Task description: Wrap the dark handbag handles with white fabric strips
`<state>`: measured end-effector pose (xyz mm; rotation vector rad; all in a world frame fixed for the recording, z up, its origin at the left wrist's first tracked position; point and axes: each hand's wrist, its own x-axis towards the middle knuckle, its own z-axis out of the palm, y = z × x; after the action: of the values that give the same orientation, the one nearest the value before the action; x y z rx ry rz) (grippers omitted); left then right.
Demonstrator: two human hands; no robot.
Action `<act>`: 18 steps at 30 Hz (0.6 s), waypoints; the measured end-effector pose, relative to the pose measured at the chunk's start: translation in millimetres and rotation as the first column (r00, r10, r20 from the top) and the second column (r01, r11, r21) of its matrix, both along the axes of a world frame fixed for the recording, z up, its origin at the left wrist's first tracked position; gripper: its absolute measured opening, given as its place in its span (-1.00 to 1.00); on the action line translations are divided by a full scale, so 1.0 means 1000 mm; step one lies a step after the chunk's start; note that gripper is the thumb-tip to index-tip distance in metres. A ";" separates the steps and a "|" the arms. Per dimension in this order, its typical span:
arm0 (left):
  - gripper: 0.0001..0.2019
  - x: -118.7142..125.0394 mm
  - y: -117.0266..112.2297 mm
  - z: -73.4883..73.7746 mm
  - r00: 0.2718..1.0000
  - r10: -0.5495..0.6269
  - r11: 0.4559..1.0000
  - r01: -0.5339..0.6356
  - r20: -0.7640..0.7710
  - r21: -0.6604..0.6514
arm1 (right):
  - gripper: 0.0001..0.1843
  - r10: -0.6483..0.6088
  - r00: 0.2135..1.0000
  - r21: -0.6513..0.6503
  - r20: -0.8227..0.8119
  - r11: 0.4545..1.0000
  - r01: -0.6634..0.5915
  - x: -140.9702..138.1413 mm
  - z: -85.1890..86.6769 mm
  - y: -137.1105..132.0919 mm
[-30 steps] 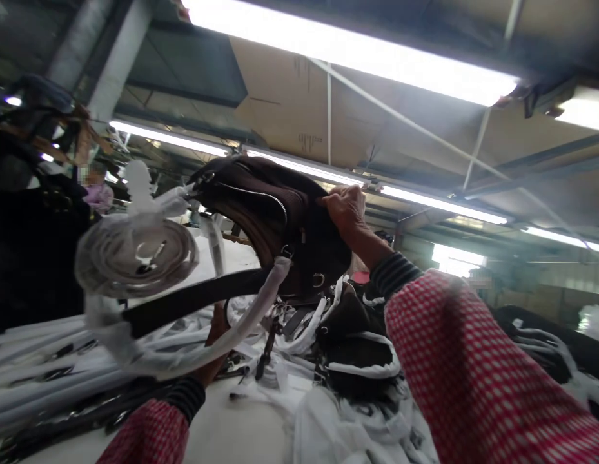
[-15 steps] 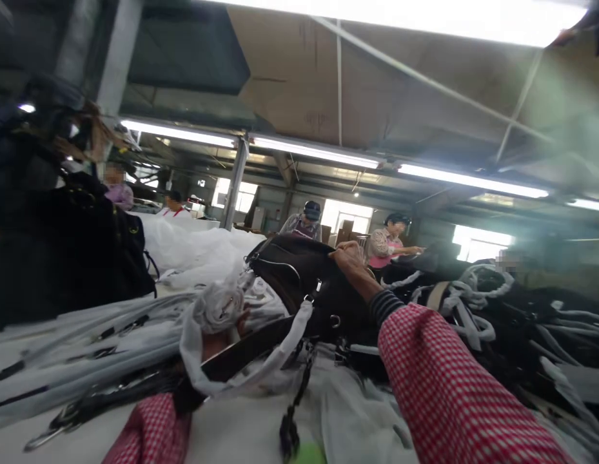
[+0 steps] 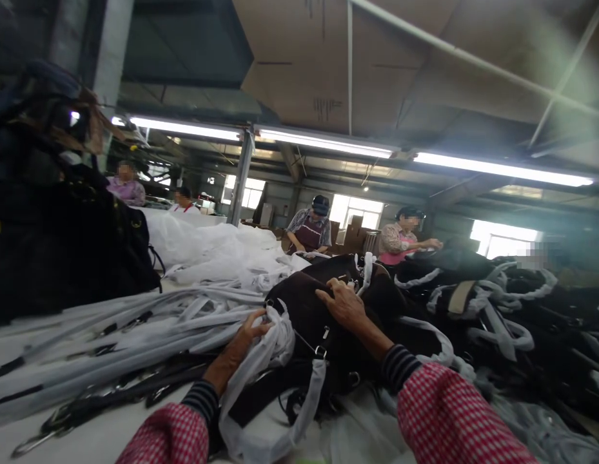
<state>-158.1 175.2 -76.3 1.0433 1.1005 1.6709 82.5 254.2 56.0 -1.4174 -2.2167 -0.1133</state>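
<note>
A black bag (image 3: pixel 302 293) lies in front of me, with metal rings and a small zipper pull on its side. From its left end hangs a handle wrapped in white tissue (image 3: pixel 280 338), bunched at the top and looping down toward me. My left hand (image 3: pixel 238 348) has thumb and fingers closed at the edge of that bunched wrapped handle; some fingertips are hidden behind it. My right hand (image 3: pixel 347 306) rests on top of the bag, its fingers apart and partly bent, close to another white-wrapped piece (image 3: pixel 367 274).
White-wrapped straps (image 3: pixel 149 335) with metal clips spread over the table at left. Black bags (image 3: pixel 71 238) stand piled at far left, and more with wrapped handles (image 3: pixel 502 303) lie at right. White sheeting (image 3: pixel 207 248) is heaped behind. Several co-workers are farther back.
The black bag has come down lower and lies flatter. My right hand has loosened from its upper edge onto its top. My left hand has come out from behind the wrapped handle.
</note>
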 end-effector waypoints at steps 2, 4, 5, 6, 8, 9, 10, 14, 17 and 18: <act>-0.16 0.002 0.005 -0.006 1.000 -0.009 1.000 0.009 0.023 -0.003 | -0.25 0.087 0.995 -0.050 0.058 0.995 -0.084 -0.006 -0.005 -0.012; -0.10 0.006 0.009 -0.010 0.999 -0.014 1.000 0.013 0.039 0.003 | -0.02 0.171 0.980 -0.145 0.106 0.977 -0.155 -0.014 -0.015 -0.022; -0.08 0.009 0.012 -0.012 0.999 -0.012 1.000 0.012 0.038 0.006 | 0.08 0.200 0.972 -0.204 0.120 0.964 -0.174 -0.018 -0.022 -0.025; -0.07 0.013 0.014 -0.014 0.999 -0.010 1.000 0.010 0.031 0.007 | 0.18 0.222 0.967 -0.259 0.129 0.948 -0.183 -0.022 -0.029 -0.027; -0.07 0.019 0.020 -0.018 1.000 0.011 1.000 -0.011 0.005 -0.002 | 0.34 0.236 0.963 -0.351 0.132 0.920 -0.177 -0.029 -0.043 -0.027; -0.08 0.021 0.023 -0.020 1.000 0.027 1.000 -0.027 -0.011 -0.012 | 0.39 0.225 0.966 -0.384 0.130 0.909 -0.161 -0.032 -0.050 -0.026; -0.11 0.023 0.026 -0.023 0.999 0.044 0.999 -0.045 -0.023 -0.022 | 0.41 0.207 0.971 -0.406 0.123 0.903 -0.141 -0.034 -0.057 -0.023; -0.30 0.028 0.036 -0.030 0.997 0.073 0.997 -0.074 -0.019 -0.036 | 0.40 0.116 0.991 -0.430 0.063 0.899 -0.078 -0.043 -0.074 -0.007; -0.45 0.030 0.043 -0.028 0.997 0.081 0.997 -0.081 -0.007 -0.008 | 0.37 0.060 0.997 -0.422 0.053 0.906 -0.033 -0.050 -0.083 0.009; -0.47 0.032 0.045 -0.026 0.997 0.083 0.997 -0.083 -0.007 0.007 | 0.34 0.048 0.998 -0.416 0.051 0.909 -0.023 -0.051 -0.085 0.013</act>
<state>-126.0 220.0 -102.7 1.0212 1.1575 1.7383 31.8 267.7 -29.3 -1.6040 -2.4127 0.3568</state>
